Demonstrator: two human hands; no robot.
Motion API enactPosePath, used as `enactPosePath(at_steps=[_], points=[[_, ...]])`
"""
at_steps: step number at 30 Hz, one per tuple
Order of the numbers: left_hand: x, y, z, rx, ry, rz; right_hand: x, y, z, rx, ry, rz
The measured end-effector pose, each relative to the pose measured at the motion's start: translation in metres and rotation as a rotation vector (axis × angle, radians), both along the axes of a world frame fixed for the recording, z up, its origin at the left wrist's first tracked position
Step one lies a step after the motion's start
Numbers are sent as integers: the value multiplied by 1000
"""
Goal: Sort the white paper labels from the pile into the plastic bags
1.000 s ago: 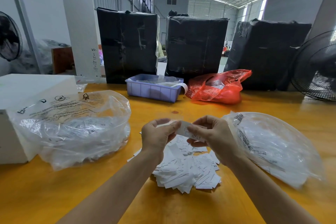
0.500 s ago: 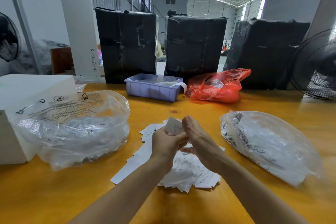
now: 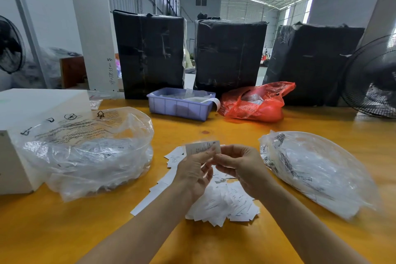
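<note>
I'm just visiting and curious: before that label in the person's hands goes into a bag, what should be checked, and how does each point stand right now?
1. Label held firmly: ok, left hand and right hand both pinch it above the pile.
2. Size print readable: ok, an S shows at its top corner.
3. Only one label held: cannot tell.
4. Left bag open: ok, its mouth gapes and an XXL label shows inside.
5. Right bag open: cannot tell.
6. Right bag's size: cannot tell.

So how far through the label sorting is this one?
Partly done. Both clear bags, left bag and right bag, already hold labels. Both hands, left hand and right hand, pinch one label. A sizeable pile remains on the table.
</note>
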State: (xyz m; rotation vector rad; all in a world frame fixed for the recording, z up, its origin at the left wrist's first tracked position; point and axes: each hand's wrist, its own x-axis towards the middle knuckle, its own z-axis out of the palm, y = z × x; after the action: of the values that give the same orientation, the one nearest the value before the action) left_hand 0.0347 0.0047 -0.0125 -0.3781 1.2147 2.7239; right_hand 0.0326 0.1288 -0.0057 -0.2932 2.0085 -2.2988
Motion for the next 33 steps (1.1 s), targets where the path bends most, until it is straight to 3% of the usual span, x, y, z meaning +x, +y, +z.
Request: enactPosePath(at_steps=[3,7,18,33], points=[[0,-2,0,-54,32,-72,-1,2,1,-19,-11,-21],[-3,-7,3,-109,44,-1,-3,5,6,16,-1,-47],[-9,-27,6,-720,346,-204,-6,12,13,289,137,-51],[-15,-22,-11,-951,419,-154,-12,13,7,460,190,-8]])
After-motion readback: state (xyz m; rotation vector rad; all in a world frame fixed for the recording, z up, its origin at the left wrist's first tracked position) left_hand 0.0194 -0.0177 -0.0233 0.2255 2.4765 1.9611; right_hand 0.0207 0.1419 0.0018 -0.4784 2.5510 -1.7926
